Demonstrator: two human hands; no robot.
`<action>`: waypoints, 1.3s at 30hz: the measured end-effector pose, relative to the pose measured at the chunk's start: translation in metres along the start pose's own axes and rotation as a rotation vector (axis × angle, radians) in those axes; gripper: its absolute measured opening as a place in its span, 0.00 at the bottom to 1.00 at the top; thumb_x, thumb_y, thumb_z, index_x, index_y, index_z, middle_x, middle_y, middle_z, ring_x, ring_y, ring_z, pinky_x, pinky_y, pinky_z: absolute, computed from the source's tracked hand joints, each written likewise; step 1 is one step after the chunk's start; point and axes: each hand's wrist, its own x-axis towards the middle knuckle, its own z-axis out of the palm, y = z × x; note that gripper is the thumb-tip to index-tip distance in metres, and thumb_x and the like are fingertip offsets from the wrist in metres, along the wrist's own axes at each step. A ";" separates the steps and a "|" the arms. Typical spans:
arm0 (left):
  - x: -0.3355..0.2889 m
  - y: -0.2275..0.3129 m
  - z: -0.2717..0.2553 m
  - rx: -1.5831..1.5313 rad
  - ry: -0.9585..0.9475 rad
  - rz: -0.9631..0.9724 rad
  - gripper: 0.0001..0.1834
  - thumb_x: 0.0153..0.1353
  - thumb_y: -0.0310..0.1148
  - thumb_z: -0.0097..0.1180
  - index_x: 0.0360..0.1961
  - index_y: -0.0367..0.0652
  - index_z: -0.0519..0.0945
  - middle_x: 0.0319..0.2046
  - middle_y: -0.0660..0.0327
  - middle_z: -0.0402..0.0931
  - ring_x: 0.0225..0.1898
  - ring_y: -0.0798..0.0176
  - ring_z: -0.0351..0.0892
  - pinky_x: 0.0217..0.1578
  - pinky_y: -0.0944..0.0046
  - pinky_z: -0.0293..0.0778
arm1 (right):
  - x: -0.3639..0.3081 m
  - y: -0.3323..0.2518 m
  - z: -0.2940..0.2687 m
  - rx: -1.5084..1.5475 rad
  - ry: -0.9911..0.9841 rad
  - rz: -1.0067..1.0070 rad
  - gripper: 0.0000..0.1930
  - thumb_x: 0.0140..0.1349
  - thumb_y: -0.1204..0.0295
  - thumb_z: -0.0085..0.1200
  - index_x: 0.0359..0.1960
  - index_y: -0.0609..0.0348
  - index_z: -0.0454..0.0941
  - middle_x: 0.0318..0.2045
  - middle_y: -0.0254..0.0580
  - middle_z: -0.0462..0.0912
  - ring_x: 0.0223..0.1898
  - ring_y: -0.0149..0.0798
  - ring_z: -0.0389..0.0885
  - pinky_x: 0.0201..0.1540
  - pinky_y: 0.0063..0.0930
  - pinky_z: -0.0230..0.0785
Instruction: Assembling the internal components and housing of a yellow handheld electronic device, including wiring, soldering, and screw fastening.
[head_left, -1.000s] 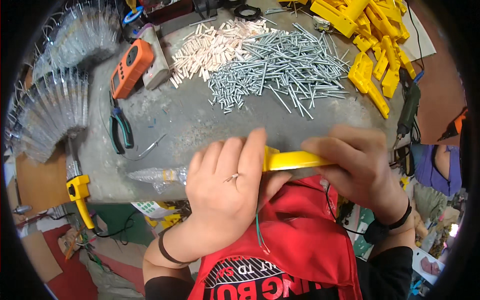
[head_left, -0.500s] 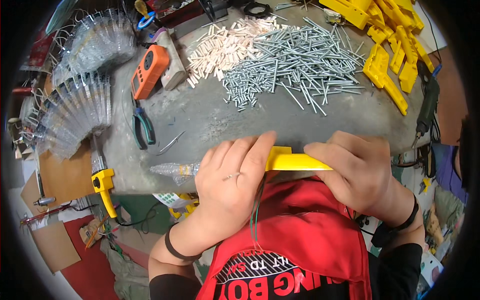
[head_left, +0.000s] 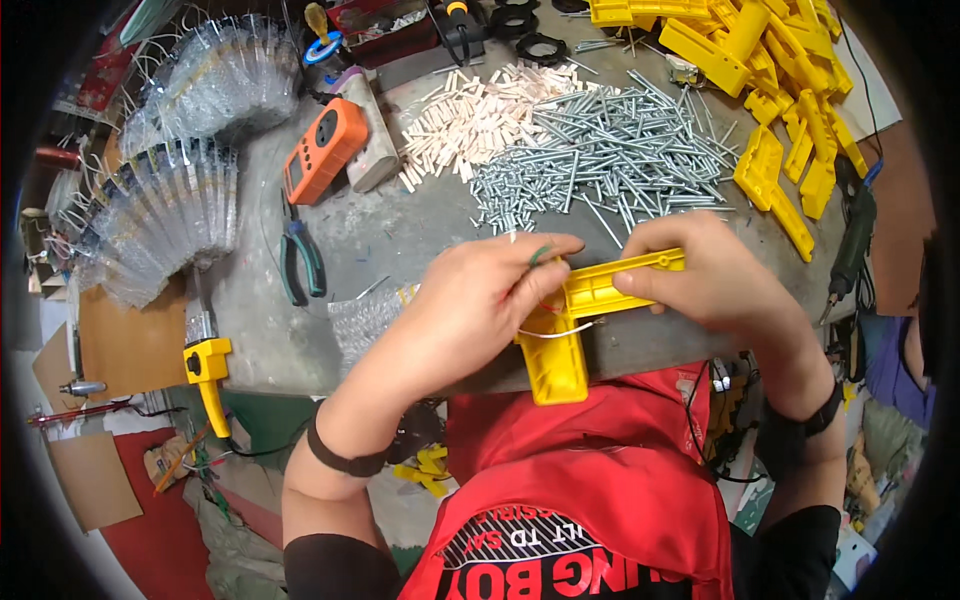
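Observation:
A yellow T-shaped plastic housing half [head_left: 557,365] is tilted in front of me, its hollow, ribbed inside facing up. My right hand [head_left: 695,270] is closed around its long arm, thumb on the near edge. At the inner corner, my left hand [head_left: 490,290] grips it with thumb and fingers. A green wire [head_left: 540,256] shows between those fingers, and a white wire [head_left: 555,334] crosses the hollow. Bubble wrap [head_left: 360,325] sticks out from under my left wrist; what it covers is hidden.
Behind the hands lie long screws [head_left: 620,140], short screws [head_left: 505,200] and pale pegs [head_left: 480,115]. Yellow housing parts [head_left: 765,60] are heaped at far right. Pliers [head_left: 301,262], an orange meter [head_left: 325,150] and bubble-wrapped pieces [head_left: 170,220] lie left. A screwdriver-like tool [head_left: 855,230] hangs right.
The yellow housing half has turned, so its hollow side now shows instead of its smooth outside. My left hand has shifted right and away from the bubble wrap toward the wires.

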 end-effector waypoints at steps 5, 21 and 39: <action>0.000 -0.024 0.012 0.107 0.152 0.244 0.17 0.71 0.35 0.48 0.57 0.45 0.79 0.59 0.49 0.73 0.54 0.49 0.77 0.55 0.58 0.71 | 0.001 0.028 0.023 -0.322 0.293 -0.354 0.07 0.54 0.68 0.65 0.30 0.56 0.83 0.26 0.42 0.81 0.29 0.45 0.79 0.31 0.31 0.71; -0.017 -0.035 0.023 -0.021 0.467 0.259 0.16 0.72 0.36 0.45 0.47 0.38 0.82 0.37 0.53 0.82 0.37 0.53 0.79 0.42 0.61 0.72 | 0.021 -0.001 0.070 -0.195 0.390 -0.507 0.05 0.53 0.79 0.63 0.29 0.59 0.78 0.24 0.40 0.74 0.22 0.42 0.77 0.24 0.31 0.67; -0.022 -0.036 0.018 -0.133 0.444 0.135 0.15 0.72 0.37 0.48 0.35 0.37 0.81 0.19 0.62 0.74 0.21 0.70 0.70 0.24 0.68 0.67 | 0.020 0.006 0.065 -0.291 0.195 -0.609 0.10 0.48 0.79 0.62 0.32 0.56 0.76 0.33 0.41 0.73 0.34 0.46 0.74 0.33 0.37 0.68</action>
